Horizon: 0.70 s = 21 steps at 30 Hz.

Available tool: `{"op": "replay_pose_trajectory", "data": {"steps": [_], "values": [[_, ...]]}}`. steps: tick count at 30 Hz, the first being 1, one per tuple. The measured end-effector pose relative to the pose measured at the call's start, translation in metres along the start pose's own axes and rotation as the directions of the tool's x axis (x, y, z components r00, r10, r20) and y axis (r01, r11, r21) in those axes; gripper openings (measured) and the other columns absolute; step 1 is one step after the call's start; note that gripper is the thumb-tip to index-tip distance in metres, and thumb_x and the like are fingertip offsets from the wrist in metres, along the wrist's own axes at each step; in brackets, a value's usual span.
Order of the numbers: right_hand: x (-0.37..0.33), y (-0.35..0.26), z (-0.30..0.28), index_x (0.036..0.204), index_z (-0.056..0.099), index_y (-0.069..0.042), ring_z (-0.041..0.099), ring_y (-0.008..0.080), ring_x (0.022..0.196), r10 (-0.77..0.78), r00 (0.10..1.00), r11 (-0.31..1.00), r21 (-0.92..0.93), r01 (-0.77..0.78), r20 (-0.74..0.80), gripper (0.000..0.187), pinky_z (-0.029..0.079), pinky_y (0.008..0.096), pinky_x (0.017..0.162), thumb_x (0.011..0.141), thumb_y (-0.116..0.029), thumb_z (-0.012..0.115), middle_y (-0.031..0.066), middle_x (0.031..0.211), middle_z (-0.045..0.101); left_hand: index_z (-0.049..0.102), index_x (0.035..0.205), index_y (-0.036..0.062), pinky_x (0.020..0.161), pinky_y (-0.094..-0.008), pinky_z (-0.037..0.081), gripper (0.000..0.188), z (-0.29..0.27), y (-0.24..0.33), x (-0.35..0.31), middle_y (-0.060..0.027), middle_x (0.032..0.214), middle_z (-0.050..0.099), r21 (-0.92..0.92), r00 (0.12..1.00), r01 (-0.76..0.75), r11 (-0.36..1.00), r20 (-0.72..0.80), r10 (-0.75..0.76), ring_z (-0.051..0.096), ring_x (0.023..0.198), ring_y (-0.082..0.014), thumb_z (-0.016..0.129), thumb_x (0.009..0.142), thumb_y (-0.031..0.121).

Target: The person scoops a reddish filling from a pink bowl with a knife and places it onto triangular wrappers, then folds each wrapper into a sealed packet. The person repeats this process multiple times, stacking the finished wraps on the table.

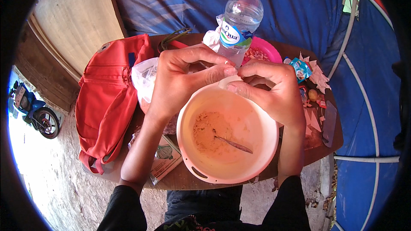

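Both hands meet above the far rim of a white plastic bowl [259, 122]. The thumb and fingers of my left hand [186, 66] are pinched together, and my right hand [272, 83] pinches just beside it. Something small and pale [230, 79] shows between the fingertips, too hidden to name. Inside the bowl, a crumbly yellowish mixture [207, 130] covers part of the bottom. A metal spoon [235, 144] lies in it, its handle slanting toward the near right wall.
Behind my hands stand a large water bottle [243, 13] and a pink bowl [274, 50] of chopped pieces. A red bag [109, 98], a clear plastic bag [143, 79] and a box [165, 160] lie left. Packets, including a blue one [301, 70], and paper scraps lie right.
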State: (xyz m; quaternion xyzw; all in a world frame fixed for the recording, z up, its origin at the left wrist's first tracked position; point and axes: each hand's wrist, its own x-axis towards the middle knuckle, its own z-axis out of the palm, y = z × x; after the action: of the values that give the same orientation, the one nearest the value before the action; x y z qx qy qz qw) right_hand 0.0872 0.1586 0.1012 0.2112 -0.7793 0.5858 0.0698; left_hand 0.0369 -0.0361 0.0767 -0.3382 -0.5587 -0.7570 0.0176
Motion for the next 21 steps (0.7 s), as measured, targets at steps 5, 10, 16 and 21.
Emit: {"op": "replay_pose_trajectory", "data": {"steps": [5, 10, 16, 21], "values": [[0.0, 0.003, 0.002, 0.092, 0.068, 0.007, 0.068, 0.0123, 0.08, -0.101, 0.995, 0.995, 0.004, 0.101, -0.028, 0.011, 0.054, 0.0229, 0.07, 0.083, 0.003, 0.073, 0.0086, 0.086, 0.07, 0.074, 0.099, -0.0011, 0.075, -0.0238, 0.055, 0.016, -0.001, -0.002, 0.001, -0.0068, 0.09, 0.072, 0.088, 0.999, -0.018, 0.996, 0.031, 0.016, 0.067, 0.082, -0.0107, 0.074, 0.084, 0.002], [0.003, 0.003, -0.001, 0.096, 0.068, 0.006, 0.067, 0.0094, 0.081, -0.019, 0.996, 0.992, 0.122, 0.029, -0.089, 0.012, 0.054, 0.022, 0.07, 0.087, -0.001, 0.071, 0.006, 0.091, 0.07, 0.072, 0.103, -0.0028, 0.074, -0.0244, 0.055, 0.019, -0.003, 0.002, 0.003, -0.0083, 0.092, 0.073, 0.082, 0.991, 0.123, 0.989, 0.048, -0.127, 0.068, 0.081, -0.0113, 0.073, 0.084, 0.001], [0.006, 0.0, -0.004, 0.099, 0.068, 0.005, 0.067, 0.0122, 0.079, 0.085, 0.995, 0.975, 0.209, -0.073, -0.051, 0.016, 0.054, 0.0245, 0.071, 0.085, -0.001, 0.072, 0.0093, 0.09, 0.071, 0.072, 0.102, -0.0035, 0.071, -0.022, 0.054, 0.018, 0.0, 0.004, 0.002, -0.0079, 0.089, 0.073, 0.242, 0.992, 0.11, 0.964, 0.028, -0.121, 0.067, 0.08, -0.0092, 0.073, 0.085, 0.005], [-0.005, 0.008, -0.031, 0.104, 0.067, 0.005, 0.069, 0.014, 0.082, 0.024, 0.995, 0.951, 0.309, 0.007, -0.096, 0.02, 0.055, 0.0263, 0.074, 0.087, -0.004, 0.071, 0.0102, 0.093, 0.071, 0.068, 0.112, -0.0025, 0.066, -0.0217, 0.053, 0.023, 0.011, -0.006, 0.004, -0.007, 0.081, 0.071, 0.168, 0.99, 0.116, 0.979, -0.1, -0.101, 0.067, 0.071, -0.0111, 0.065, 0.092, 0.007]]}}
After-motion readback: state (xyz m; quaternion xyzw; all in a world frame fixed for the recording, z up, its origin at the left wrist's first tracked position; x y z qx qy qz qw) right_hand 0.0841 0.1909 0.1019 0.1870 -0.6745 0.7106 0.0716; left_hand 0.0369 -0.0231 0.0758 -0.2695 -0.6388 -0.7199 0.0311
